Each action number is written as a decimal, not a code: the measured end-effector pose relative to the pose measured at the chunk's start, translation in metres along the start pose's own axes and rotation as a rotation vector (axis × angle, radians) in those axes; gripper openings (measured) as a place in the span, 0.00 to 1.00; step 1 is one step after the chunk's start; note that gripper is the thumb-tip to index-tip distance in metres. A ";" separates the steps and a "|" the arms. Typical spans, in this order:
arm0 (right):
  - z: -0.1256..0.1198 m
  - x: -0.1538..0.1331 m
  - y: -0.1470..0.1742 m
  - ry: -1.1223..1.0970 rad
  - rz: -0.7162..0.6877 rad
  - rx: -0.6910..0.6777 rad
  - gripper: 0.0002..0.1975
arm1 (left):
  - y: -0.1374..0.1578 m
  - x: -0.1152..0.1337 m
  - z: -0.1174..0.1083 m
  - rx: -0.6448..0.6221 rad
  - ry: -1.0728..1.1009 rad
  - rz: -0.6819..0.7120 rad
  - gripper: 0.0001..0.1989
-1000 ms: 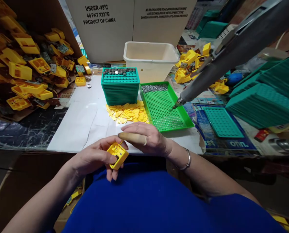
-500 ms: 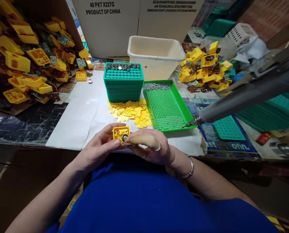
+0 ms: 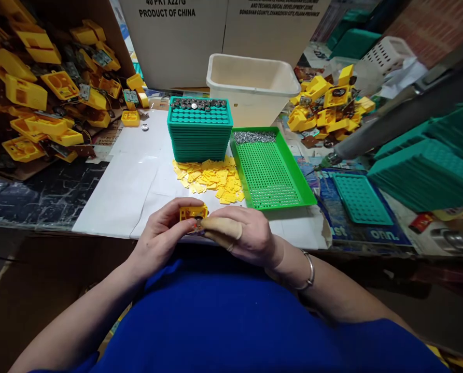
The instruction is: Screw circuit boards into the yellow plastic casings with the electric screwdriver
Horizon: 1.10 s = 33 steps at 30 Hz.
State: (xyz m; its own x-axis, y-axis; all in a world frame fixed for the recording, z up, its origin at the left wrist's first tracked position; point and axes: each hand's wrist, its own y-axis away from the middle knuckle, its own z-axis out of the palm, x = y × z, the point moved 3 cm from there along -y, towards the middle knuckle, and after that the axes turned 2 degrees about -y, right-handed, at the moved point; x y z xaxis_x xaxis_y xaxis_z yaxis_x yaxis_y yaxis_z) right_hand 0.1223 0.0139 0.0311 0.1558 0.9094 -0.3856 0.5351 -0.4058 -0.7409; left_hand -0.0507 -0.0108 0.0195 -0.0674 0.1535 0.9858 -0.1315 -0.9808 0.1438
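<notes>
My left hand [image 3: 162,231] is closed around a small open yellow plastic housing [image 3: 192,212], just above the table's front edge. Its thumb lies over the near side. A dark round part [image 3: 198,221] shows inside, partly covered by fingers. My right hand [image 3: 243,231], with tan finger covers, meets the housing from the right. Its fingertips are pressed together at the round part, and what they pinch is hidden. Beyond my hands lies a heap of flat yellow plastic pieces [image 3: 211,178].
Behind the heap rises a stack of teal trays [image 3: 200,137] topped with button cells. A green perforated tray [image 3: 272,168] holds small metal parts. An electric screwdriver [image 3: 355,139] hangs at the right. Yellow housings fill a cardboard box [image 3: 118,31] and form a pile [image 3: 326,106] by the white bin [image 3: 250,98].
The housing has tipped, so less of its inside shows, and my left thumb has moved over the round part. The screwdriver appears farther right and higher. My view has shifted slightly.
</notes>
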 end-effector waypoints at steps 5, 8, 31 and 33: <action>0.001 0.005 -0.006 0.022 0.118 -0.052 0.11 | -0.004 -0.003 0.005 -0.104 0.253 -0.147 0.14; 0.004 0.008 -0.007 0.036 0.116 -0.078 0.12 | -0.006 -0.005 0.006 -0.119 0.323 -0.180 0.16; -0.149 0.063 0.004 0.092 0.225 0.816 0.22 | -0.024 -0.019 0.028 -0.167 0.207 -0.308 0.19; -0.150 0.084 -0.002 -0.193 0.336 0.671 0.18 | -0.029 -0.019 0.037 -0.195 0.180 -0.335 0.18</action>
State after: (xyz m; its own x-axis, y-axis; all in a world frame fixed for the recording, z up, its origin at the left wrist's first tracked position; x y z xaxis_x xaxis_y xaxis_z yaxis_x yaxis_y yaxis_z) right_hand 0.2588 0.1050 0.0831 0.0403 0.7208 -0.6920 -0.1421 -0.6814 -0.7180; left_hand -0.0092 0.0103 -0.0002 -0.1584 0.4952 0.8542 -0.3588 -0.8349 0.4175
